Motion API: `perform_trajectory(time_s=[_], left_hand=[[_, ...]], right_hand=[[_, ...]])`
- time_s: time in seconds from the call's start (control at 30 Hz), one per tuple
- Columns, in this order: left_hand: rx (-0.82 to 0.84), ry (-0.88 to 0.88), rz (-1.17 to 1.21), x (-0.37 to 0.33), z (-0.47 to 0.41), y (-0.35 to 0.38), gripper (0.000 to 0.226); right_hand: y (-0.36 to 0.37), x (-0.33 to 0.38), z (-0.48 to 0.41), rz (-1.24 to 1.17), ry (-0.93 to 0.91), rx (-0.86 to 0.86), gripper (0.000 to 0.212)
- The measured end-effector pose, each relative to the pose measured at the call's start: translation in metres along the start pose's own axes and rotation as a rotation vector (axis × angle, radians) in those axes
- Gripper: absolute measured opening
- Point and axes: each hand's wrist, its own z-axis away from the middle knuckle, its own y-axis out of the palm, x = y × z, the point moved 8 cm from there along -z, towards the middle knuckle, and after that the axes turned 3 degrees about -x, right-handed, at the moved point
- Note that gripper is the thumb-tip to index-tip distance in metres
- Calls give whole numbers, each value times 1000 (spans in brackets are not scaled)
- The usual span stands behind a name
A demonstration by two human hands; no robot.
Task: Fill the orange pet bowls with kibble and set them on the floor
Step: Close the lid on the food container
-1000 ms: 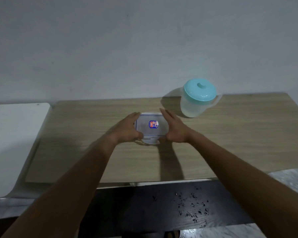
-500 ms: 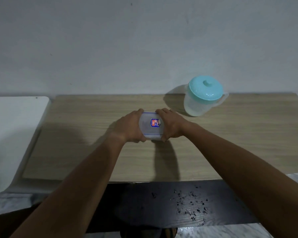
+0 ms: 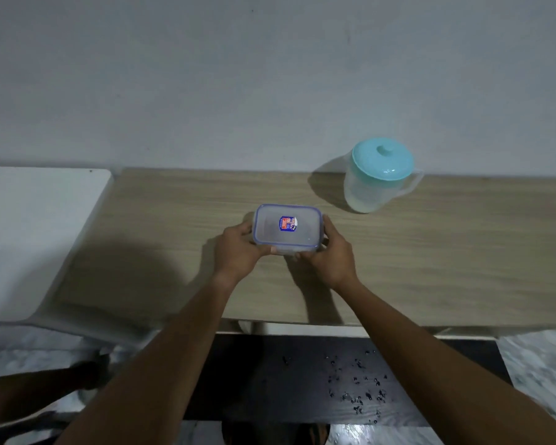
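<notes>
Your left hand [image 3: 238, 252] and right hand [image 3: 331, 255] grip the lidded box [image 3: 286, 229], fingers curled round its short ends and thumbs on its near edge. The box sits between your fingertips over the table [image 3: 446, 252]; whether it touches the wood cannot be told. The jug [image 3: 376, 178] stands beyond your right fingers, well apart from them

One head view, facing forward-down, close over left hand [image 3: 238, 253] and right hand [image 3: 333, 256]; table [image 3: 446, 252] beneath, wall [image 3: 270, 75] beyond; edges probably warped.
</notes>
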Motion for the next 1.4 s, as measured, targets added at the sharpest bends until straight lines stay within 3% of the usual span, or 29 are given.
perform_trajectory(time_s=[0.17, 0.6, 0.87, 1.13, 1.4], left_hand=[[-59, -1, 147, 13, 41, 3, 66], [78, 63, 375, 66, 199, -5, 67], [77, -22, 328, 122, 262, -1, 73], [-3, -125, 323, 185, 228, 49, 66], [-165, -104, 421, 239, 131, 108, 55]], right_hand=[[-13, -7, 39, -79, 16, -17, 80], [-37, -15, 236, -152, 39, -132, 68], [-20, -42, 310, -102, 134, -145, 70], [18, -130, 266, -52, 244, -45, 69], [76, -213, 157, -101, 189, -59, 75]])
